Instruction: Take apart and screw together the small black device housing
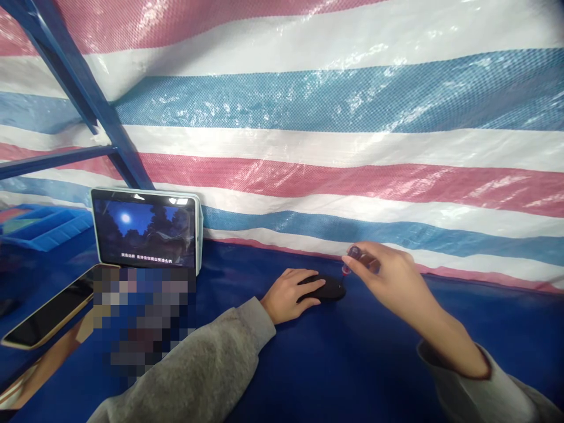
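Observation:
A black oval computer mouse (333, 288) lies on the blue tabletop. My left hand (291, 295) rests over its left end, fingers curved on and around it, holding it against the table. In my right hand (388, 267) is a small screwdriver (352, 256) with a translucent reddish-purple handle, pinched between thumb and fingers. The screwdriver points down, slightly tilted, its tip at the far right part of the mouse. Whether the tip sits in a screw is too small to tell.
A tablet (145, 229) playing a video stands at the left. Beside it lies a phone (55, 305), near a blurred-out patch. A blue plastic tray (53, 226) sits further left. Behind the table (335, 364) hangs a striped tarp (308, 100) with a blue metal frame (83, 88).

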Motion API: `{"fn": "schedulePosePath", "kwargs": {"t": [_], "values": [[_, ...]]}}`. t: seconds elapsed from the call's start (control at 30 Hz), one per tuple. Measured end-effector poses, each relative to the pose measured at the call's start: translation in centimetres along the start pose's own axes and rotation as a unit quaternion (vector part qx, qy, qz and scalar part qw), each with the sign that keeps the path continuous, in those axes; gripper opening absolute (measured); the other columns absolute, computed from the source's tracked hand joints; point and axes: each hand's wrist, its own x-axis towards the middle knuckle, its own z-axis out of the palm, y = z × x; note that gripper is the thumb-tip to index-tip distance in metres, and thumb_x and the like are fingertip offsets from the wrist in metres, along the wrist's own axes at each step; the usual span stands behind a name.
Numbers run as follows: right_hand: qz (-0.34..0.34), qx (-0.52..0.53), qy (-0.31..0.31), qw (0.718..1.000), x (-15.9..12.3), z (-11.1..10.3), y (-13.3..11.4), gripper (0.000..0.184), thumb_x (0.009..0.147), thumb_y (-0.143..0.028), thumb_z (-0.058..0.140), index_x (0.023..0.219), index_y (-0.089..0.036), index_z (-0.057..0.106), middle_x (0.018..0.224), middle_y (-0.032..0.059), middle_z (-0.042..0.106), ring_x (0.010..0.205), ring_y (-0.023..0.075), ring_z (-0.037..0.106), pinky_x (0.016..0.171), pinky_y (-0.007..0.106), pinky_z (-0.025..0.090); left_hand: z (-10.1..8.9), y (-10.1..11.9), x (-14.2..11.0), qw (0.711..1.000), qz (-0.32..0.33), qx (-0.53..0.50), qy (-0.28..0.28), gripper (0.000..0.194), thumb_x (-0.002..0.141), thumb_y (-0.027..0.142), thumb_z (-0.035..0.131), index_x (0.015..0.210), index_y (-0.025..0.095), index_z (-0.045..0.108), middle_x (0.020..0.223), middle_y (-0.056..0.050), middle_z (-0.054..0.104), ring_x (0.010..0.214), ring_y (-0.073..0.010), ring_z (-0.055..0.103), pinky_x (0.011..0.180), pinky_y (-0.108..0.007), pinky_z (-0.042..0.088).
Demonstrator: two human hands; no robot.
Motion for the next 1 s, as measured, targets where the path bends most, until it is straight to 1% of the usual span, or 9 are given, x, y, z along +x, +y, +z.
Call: {"fn": "schedulePosePath", "kwargs": {"t": [0.2,0.33,0.4,0.5,0.67,0.73,0.83,0.9,1.0], "values": [[-0.025,-0.036,0.008,0.999,0.0,0.3,0.0,0.021,0.085,-0.037,0.053,0.072,-0.022,0.059,0.069,0.0014,0.064,0.061,0.0163,0.059,0.059,0.027,0.041,0.0,0.1,0.1,0.999,0.028,0.012,0.008,0.038,0.096,0.041,0.049,0.129,0.022,0.056,0.134,-0.009,0.056,0.128,-0.023,0.049,0.107,-0.042,0.04],[-0.014,-0.045,-0.022,0.999,-0.1,0.3,0.0,0.012,0.082,-0.029,0.052,0.073,-0.024,0.057,0.062,-0.0021,0.063,0.056,0.0156,0.058,0.055,0.026,0.037,0.0,0.2,0.1,0.999,0.04,0.032,0.0,0.04,0.098,0.04,0.046,0.132,0.021,0.053,0.138,-0.009,0.053,0.133,-0.0221,0.044,0.111,-0.042,0.038],[-0.013,-0.051,-0.019,0.998,-0.1,0.4,0.1,0.01,0.082,-0.027,0.05,0.076,-0.024,0.058,0.061,-0.0023,0.064,0.054,0.016,0.06,0.053,0.026,0.036,0.0,0.2,0.1,0.998,0.048,0.041,-0.002,0.041,0.099,0.04,0.044,0.133,0.02,0.052,0.139,-0.009,0.052,0.134,-0.0219,0.043,0.112,-0.042,0.037],[-0.022,-0.06,-0.013,0.998,-0.1,0.7,0.4,0.015,0.086,-0.028,0.045,0.084,-0.024,0.06,0.061,-0.0015,0.066,0.054,0.0175,0.063,0.054,0.026,0.037,0.0,0.2,0.1,0.997,0.068,0.046,0.003,0.041,0.099,0.039,0.043,0.133,0.018,0.051,0.138,-0.008,0.053,0.135,-0.021,0.042,0.113,-0.041,0.037],[-0.016,-0.11,-0.033,0.993,-0.2,1.1,0.5,0.033,0.094,-0.04,0.038,0.077,-0.022,0.059,0.06,0.0022,0.066,0.056,0.0201,0.064,0.053,0.028,0.035,0.1,0.1,0.1,0.995,0.084,0.045,0.005,0.041,0.099,0.036,0.045,0.133,0.015,0.05,0.136,-0.008,0.055,0.134,-0.0195,0.043,0.114,-0.038,0.037],[-0.028,-0.124,-0.034,0.991,-0.2,1.0,0.4,0.031,0.094,-0.039,0.037,0.081,-0.022,0.059,0.069,0.0034,0.068,0.057,0.0194,0.063,0.053,0.028,0.034,0.1,0.2,0.2,0.996,0.084,0.044,0.001,0.041,0.099,0.036,0.045,0.134,0.016,0.05,0.136,-0.008,0.055,0.134,-0.0196,0.043,0.114,-0.039,0.037],[-0.051,-0.111,-0.045,0.992,-0.3,0.7,0.5,0.024,0.093,-0.027,0.035,0.092,-0.021,0.058,0.082,0.0038,0.07,0.062,0.0175,0.063,0.055,0.027,0.037,-0.1,0.2,0.2,0.996,0.083,0.034,0.001,0.041,0.099,0.037,0.044,0.134,0.016,0.05,0.136,-0.008,0.055,0.133,-0.0196,0.044,0.114,-0.039,0.037],[-0.069,-0.096,-0.061,0.991,-0.3,0.5,0.8,0.024,0.093,-0.024,0.034,0.095,-0.022,0.058,0.082,0.003,0.069,0.063,0.0169,0.063,0.057,0.027,0.038,-0.1,0.2,0.2,0.996,0.08,0.026,0.003,0.041,0.099,0.037,0.044,0.133,0.016,0.051,0.136,-0.008,0.055,0.133,-0.0193,0.044,0.114,-0.038,0.037],[-0.091,-0.081,-0.08,0.989,-0.2,0.2,1.1,0.026,0.095,-0.026,0.033,0.09,-0.023,0.058,0.072,0.0004,0.067,0.059,0.0159,0.061,0.057,0.027,0.038,0.0,0.1,0.2,0.997,0.075,0.02,-0.001,0.041,0.098,0.037,0.046,0.134,0.016,0.05,0.136,-0.008,0.055,0.133,-0.0191,0.044,0.114,-0.039,0.036]]}}
